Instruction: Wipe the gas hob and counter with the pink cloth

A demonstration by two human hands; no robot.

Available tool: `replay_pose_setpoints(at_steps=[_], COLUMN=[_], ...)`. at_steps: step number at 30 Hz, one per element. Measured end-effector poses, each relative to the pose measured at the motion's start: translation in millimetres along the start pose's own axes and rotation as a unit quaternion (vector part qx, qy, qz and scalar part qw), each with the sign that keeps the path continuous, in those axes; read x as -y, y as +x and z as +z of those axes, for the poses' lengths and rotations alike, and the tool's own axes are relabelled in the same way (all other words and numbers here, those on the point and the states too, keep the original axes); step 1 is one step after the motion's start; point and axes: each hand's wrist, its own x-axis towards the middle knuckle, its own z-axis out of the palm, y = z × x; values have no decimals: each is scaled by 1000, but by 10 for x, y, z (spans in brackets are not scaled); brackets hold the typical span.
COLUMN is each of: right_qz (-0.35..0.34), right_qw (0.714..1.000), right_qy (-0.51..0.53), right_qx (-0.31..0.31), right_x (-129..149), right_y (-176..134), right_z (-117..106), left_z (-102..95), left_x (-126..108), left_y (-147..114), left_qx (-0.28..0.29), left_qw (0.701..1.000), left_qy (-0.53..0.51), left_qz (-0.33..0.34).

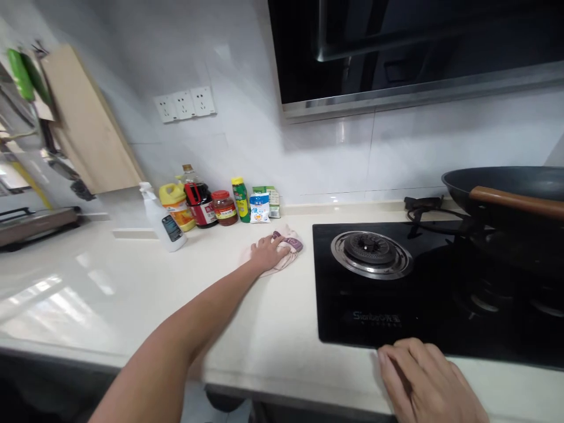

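Note:
My left hand (268,254) presses down on a crumpled pale pink cloth (282,265) with a purple patch. The cloth lies flat against the white countertop (176,299), left of the black gas cooktop (370,305). Its fingers are bent over the fabric, which bunches up in front of them. Near the counter's front edge, just below the cooktop, my right hand (425,376) is loosely curled, and I see nothing in it.
A white spray bottle (162,220), a yellow jug (178,205), sauce jars, a green shaker (240,200) and seasoning packets (259,207) line the wall. A wok (506,188) with a wooden handle sits at right. Above hangs the range hood (396,47); a cutting board (88,123) hangs left.

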Motion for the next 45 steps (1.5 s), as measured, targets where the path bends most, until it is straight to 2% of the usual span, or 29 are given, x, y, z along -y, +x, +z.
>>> replay_pose_setpoints(at_steps=[3,6,11,14,17,20,22,24,27,30,33,37,41,45], right_qz=[40,73,44,25,-11,-48,-35,-8,11,18,25,36,42,123], right_qw=[999,996,999,1000,1000,998,998,999,998,997,995,996,997,986], right_qy=[-24,-60,-11,16,16,-5,-23,-35,-44,-49,-48,-39,-9,36], right_qx=[-9,5,18,1,-15,-33,-36,-30,-33,-63,-84,-76,-67,-104], right_x=[62,69,9,-62,-147,-150,-82,16,134,184,198,181,177,257], right_y=[15,-16,-220,-367,-453,-477,-476,-463,-413,-341,-282,-252,-221,-151], right_z=[-44,-54,83,209,281,257,203,144,87,69,59,34,30,81], left_z=[-90,-186,-377,-461,-485,-461,-430,-394,-334,-266,-182,-62,34,87], left_x=[181,305,506,703,938,1113,1150,1110,930,645,279,-300,-884,-1341], left_y=[-559,-1162,-2058,-2380,-2465,-2331,-2161,-1961,-1647,-1334,-1029,-704,-460,-72], left_qx=[-2,-6,8,22,15,10,1,-12,-22,-33,-42,-29,-29,19], left_qw=[1000,999,992,992,996,999,998,996,994,997,999,995,976,981], left_qy=[7,11,-8,-6,14,38,51,61,62,29,-17,-66,-171,-150], left_qz=[12,53,128,126,88,13,-35,-68,-82,-62,-12,70,134,122])
